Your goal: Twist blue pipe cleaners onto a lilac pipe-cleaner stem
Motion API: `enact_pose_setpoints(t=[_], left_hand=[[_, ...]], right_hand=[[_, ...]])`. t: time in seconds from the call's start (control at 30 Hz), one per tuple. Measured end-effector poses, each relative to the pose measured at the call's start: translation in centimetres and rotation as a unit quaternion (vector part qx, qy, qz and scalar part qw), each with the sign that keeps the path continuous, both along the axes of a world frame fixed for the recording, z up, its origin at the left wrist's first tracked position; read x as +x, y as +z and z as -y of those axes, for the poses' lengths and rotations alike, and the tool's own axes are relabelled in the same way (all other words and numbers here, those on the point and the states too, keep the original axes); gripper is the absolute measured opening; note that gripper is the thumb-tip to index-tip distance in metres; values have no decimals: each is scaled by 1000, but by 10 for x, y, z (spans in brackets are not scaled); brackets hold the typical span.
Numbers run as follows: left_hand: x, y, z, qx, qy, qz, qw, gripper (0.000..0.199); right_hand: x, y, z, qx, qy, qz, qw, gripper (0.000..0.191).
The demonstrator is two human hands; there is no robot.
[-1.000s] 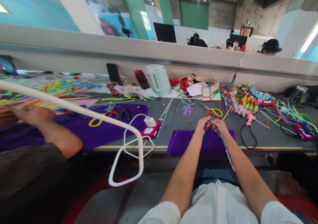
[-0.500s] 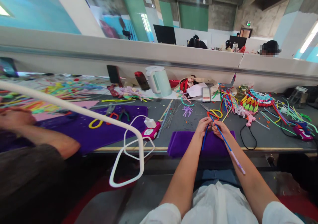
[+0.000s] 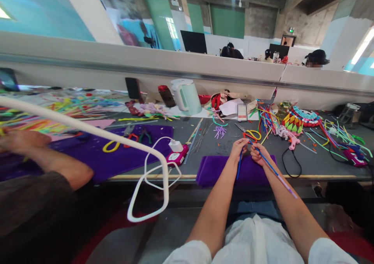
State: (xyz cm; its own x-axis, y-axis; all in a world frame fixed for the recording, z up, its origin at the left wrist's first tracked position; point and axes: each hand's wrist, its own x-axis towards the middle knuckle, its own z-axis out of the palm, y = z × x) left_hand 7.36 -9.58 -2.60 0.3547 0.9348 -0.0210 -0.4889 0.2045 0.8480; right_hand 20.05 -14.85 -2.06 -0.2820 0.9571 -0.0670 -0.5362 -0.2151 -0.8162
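Both my hands are pinched close together over a folded purple cloth (image 3: 213, 170) at the table's front edge. My left hand (image 3: 239, 150) grips a blue pipe cleaner, and a blue length (image 3: 239, 165) hangs below its fingers. My right hand (image 3: 259, 154) is closed on the blue pipe cleaner (image 3: 273, 169), whose lilac end slants down over my right forearm. A blue stretch spans the small gap between the hands; whether it is one piece or two joined I cannot tell. Just beyond my fingers lie scissors (image 3: 253, 134) with yellow and orange handles.
A pink glue gun (image 3: 293, 141) lies to the right, near bundled pipe cleaners (image 3: 269, 119). Left of the cloth is a magenta power strip (image 3: 181, 155). A white curved lamp arm (image 3: 96, 129) crosses the left side. A co-worker's forearm (image 3: 62, 162) rests farther left.
My hands have drawn slightly apart, the right one moving right. The lilac end of the pipe cleaner has swung right and a little up. The co-worker's hand has shifted right.
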Motion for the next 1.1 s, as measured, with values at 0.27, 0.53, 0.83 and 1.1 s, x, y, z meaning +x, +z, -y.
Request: enact_pose_setpoints(t=[0.27,0.53,0.83,1.1], left_hand=[[1,-4,-3,-19,30,-26,999,28],[0,-5,-6,-12,56,-53,997,30],[1,-9,-8,-43,52,-63,996,35],[2,-13,-10,-60,47,-54,996,35]], right_hand=[[-8,-6,-3,22,-86,43,995,22],[-15,-19,-12,95,-198,249,943,19],[-21,-30,-17,137,-270,327,895,17],[-22,-29,-16,133,-271,335,893,17]])
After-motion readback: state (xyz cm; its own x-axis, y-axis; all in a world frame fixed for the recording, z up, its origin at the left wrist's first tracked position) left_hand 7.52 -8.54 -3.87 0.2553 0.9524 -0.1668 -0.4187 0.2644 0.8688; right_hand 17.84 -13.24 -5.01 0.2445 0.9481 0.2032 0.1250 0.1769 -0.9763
